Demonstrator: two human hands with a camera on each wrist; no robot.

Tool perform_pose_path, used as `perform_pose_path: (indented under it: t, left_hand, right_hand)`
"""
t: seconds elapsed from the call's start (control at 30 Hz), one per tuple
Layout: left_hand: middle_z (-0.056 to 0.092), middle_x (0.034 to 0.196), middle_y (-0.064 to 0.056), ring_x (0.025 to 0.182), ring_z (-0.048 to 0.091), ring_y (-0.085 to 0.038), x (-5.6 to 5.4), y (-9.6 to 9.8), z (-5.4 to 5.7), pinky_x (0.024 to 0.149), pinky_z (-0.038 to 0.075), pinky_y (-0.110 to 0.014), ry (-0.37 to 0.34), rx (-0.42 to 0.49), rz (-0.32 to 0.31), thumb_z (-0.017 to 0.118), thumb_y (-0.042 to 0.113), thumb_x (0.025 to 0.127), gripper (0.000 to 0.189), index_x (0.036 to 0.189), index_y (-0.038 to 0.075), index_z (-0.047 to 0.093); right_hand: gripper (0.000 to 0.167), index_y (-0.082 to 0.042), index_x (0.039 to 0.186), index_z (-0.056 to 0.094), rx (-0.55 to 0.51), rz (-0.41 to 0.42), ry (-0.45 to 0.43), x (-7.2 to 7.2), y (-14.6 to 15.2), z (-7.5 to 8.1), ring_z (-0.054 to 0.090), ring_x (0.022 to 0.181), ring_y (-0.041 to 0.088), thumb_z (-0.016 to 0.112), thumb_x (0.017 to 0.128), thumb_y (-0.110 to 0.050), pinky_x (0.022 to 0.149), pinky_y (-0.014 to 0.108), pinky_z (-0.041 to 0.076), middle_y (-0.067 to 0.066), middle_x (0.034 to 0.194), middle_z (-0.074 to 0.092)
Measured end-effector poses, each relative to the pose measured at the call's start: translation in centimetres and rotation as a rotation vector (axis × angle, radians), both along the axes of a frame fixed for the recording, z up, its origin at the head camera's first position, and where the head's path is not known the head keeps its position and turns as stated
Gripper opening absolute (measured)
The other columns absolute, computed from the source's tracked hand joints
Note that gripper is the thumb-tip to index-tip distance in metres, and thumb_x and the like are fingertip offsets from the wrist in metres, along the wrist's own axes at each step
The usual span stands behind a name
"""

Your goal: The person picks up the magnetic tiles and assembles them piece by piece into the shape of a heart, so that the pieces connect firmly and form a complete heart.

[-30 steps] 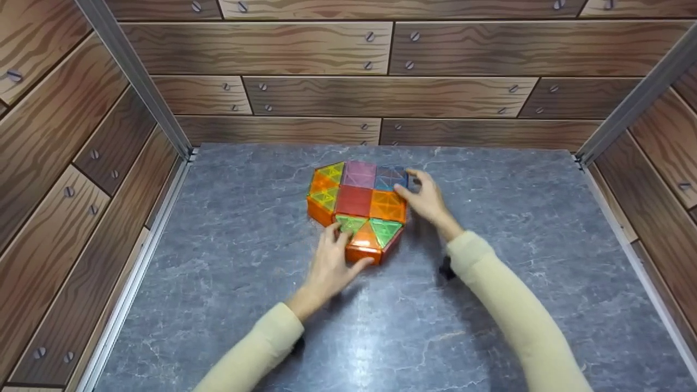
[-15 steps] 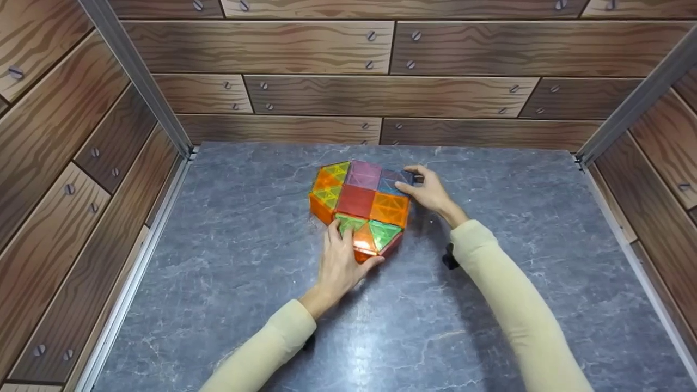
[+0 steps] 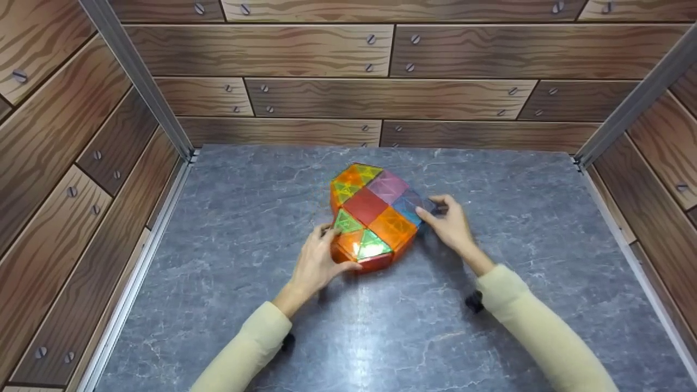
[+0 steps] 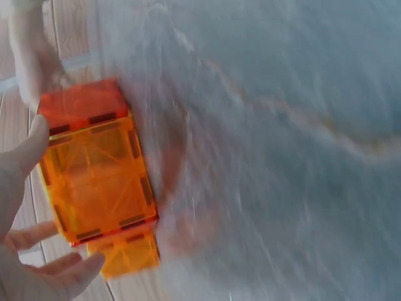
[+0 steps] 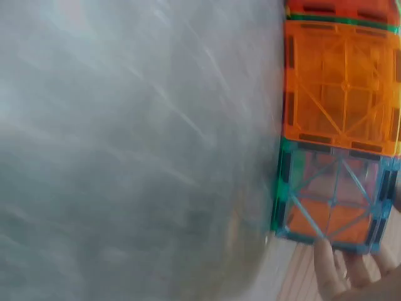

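A flat-topped block of see-through magnetic tiles (image 3: 366, 207) stands on the grey marbled surface, turned at an angle. Its top shows red, orange, purple, blue, green and yellow pieces. At its front left corner my left hand (image 3: 311, 265) grips the side, thumb along the front wall and fingers at the left edge. The left wrist view shows that thumb and fingers spread around an orange square tile (image 4: 100, 179). On the right my right hand (image 3: 452, 224) holds the blue corner, thumb on top. In the right wrist view its fingertips meet the edge of the blue tile (image 5: 332, 194).
The grey marbled tabletop (image 3: 234, 218) surrounds the block. Wood-patterned panels (image 3: 316, 49) form walls at the back and both sides, with metal rails (image 3: 139, 81) at the corners.
The tile block has turned clockwise as seen from above, its blue corner swinging toward me. My right hand has come nearer and to the right with it; my left stays by the front corner.
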State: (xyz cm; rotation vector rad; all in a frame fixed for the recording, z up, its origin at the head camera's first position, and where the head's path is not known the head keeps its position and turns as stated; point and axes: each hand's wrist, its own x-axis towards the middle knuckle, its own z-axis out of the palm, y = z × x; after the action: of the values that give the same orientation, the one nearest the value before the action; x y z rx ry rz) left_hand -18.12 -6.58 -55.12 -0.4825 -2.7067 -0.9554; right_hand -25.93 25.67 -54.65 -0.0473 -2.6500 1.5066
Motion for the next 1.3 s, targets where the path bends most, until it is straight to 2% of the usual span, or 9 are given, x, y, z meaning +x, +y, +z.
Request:
perform_pose_path:
  t: [0.17, 0.33, 0.43, 0.53, 0.63, 0.8, 1.03, 1.17, 1.3]
  left_hand:
    - [0.065, 0.130, -0.020, 0.107, 0.071, -0.039, -0.7, -2.3, 0.4, 0.093, 0.062, -0.052, -0.020, 0.027, 0.020, 0.097, 0.044, 0.069, 0.078, 0.129, 0.003, 0.070]
    - [0.071, 0.115, -0.018, 0.088, 0.069, -0.034, -1.8, -4.2, 0.4, 0.080, 0.062, -0.047, -0.030, 0.040, 0.047, 0.095, 0.038, 0.073, 0.066, 0.124, 0.002, 0.074]
    - [0.072, 0.113, -0.020, 0.093, 0.072, -0.035, -2.1, -4.8, 0.3, 0.082, 0.062, -0.048, -0.034, 0.061, 0.058, 0.093, 0.036, 0.076, 0.062, 0.124, 0.002, 0.074]
    - [0.072, 0.118, -0.021, 0.102, 0.074, -0.037, -1.8, -4.6, 0.2, 0.087, 0.063, -0.050, -0.053, 0.098, 0.082, 0.093, 0.037, 0.078, 0.064, 0.128, 0.002, 0.072]
    - [0.071, 0.122, -0.022, 0.106, 0.073, -0.038, -0.8, -3.4, 0.1, 0.089, 0.062, -0.051, -0.070, 0.148, 0.131, 0.090, 0.039, 0.083, 0.068, 0.134, 0.000, 0.067]
    - [0.069, 0.122, -0.025, 0.110, 0.069, -0.041, 1.1, -0.7, 0.1, 0.094, 0.058, -0.055, -0.099, 0.235, 0.240, 0.087, 0.036, 0.086, 0.072, 0.139, -0.005, 0.060]
    - [0.065, 0.130, -0.026, 0.122, 0.065, -0.042, 2.1, 1.8, -0.2, 0.107, 0.054, -0.055, -0.142, 0.312, 0.340, 0.087, 0.029, 0.086, 0.076, 0.144, -0.006, 0.053]
    - [0.062, 0.131, -0.027, 0.120, 0.065, -0.041, 2.1, 2.5, -0.3, 0.105, 0.055, -0.053, -0.149, 0.349, 0.374, 0.088, 0.026, 0.085, 0.079, 0.146, -0.006, 0.050]
    - [0.060, 0.134, -0.027, 0.111, 0.067, -0.039, 1.9, 2.7, -0.2, 0.097, 0.059, -0.049, -0.187, 0.395, 0.379, 0.088, 0.026, 0.084, 0.082, 0.148, -0.006, 0.049]
  right_hand:
    - [0.053, 0.002, 0.131, 0.062, 0.006, -0.098, -0.002, 4.0, -0.4, -0.6, 0.065, 0.118, 0.036, 0.081, 0.094, -0.030, 0.100, 0.034, 0.055, 0.026, 0.133, 0.067]
    - [0.048, 0.001, 0.126, 0.063, -0.009, -0.123, 0.010, 7.2, -1.3, -0.8, 0.070, 0.108, 0.035, 0.081, 0.094, -0.031, 0.084, 0.017, 0.052, 0.025, 0.126, 0.070]
    - [0.046, 0.000, 0.126, 0.063, -0.011, -0.108, 0.010, 8.6, -1.9, -0.7, 0.070, 0.105, 0.032, 0.080, 0.095, -0.029, 0.082, 0.017, 0.053, 0.023, 0.123, 0.071]
    - [0.045, -0.002, 0.129, 0.063, -0.014, -0.086, -0.005, 9.0, -1.9, -0.4, 0.068, 0.103, 0.028, 0.078, 0.096, -0.028, 0.082, 0.019, 0.053, 0.021, 0.121, 0.070]
    - [0.046, -0.001, 0.133, 0.063, -0.036, -0.063, -0.020, 7.8, -1.4, 0.1, 0.066, 0.102, 0.023, 0.077, 0.098, -0.027, 0.083, 0.018, 0.051, 0.022, 0.123, 0.070]
    - [0.051, 0.003, 0.140, 0.060, -0.090, 0.011, -0.044, 3.2, -0.3, 1.1, 0.064, 0.102, 0.014, 0.073, 0.101, -0.027, 0.085, 0.015, 0.052, 0.026, 0.134, 0.066]
    - [0.059, 0.004, 0.152, 0.051, -0.116, 0.173, -0.130, -3.0, 0.0, 1.8, 0.066, 0.124, 0.032, 0.065, 0.106, -0.030, 0.096, 0.027, 0.060, 0.028, 0.148, 0.057]
    - [0.056, 0.001, 0.151, 0.054, -0.118, 0.224, -0.157, -4.8, -0.3, 1.9, 0.068, 0.117, 0.021, 0.066, 0.105, -0.030, 0.090, 0.023, 0.060, 0.026, 0.149, 0.059]
    - [0.053, 0.002, 0.148, 0.058, -0.135, 0.220, -0.153, -5.1, -0.4, 1.5, 0.067, 0.098, 0.003, 0.069, 0.104, -0.025, 0.079, 0.017, 0.058, 0.028, 0.145, 0.061]
